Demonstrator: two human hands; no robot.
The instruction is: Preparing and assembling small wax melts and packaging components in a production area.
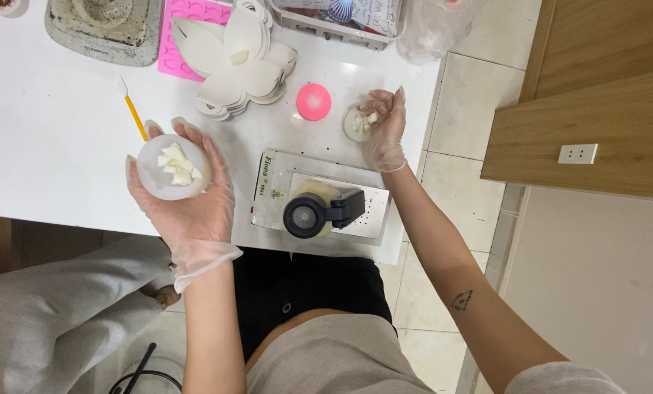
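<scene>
Your left hand [187,197] cups a round translucent mould [173,168] of white chunks at nine o'clock over the counter [49,138], while your right hand [383,128], fingers pinched on white pieces, rests on the small white dish [357,124] at one o'clock, well apart.
</scene>
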